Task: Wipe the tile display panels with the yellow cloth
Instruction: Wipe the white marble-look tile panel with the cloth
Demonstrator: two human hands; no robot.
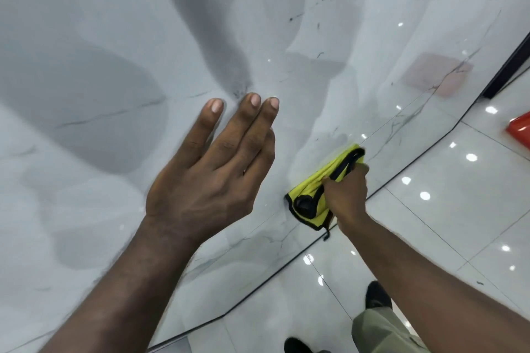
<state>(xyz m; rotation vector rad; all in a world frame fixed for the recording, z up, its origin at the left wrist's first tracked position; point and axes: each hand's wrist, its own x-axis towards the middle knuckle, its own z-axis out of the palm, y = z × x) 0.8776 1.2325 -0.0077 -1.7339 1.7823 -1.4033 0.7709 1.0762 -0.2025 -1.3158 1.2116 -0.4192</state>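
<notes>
Presently the right hand (347,193) grips the bunched yellow cloth (311,195) against the tile display panel (100,23) low down, near its bottom edge — evidently to wipe there — while the left hand (212,160), fingers straight and empty, is spread toward the panel further left, apparently as a brace.

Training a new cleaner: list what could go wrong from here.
The bare left hand, fingers straight, is close to the glossy panel and may leave prints. The right hand grips the cloth bunched, low by the floor, so strokes could miss patches. The floor looks slick; a shoe might slip.
</notes>
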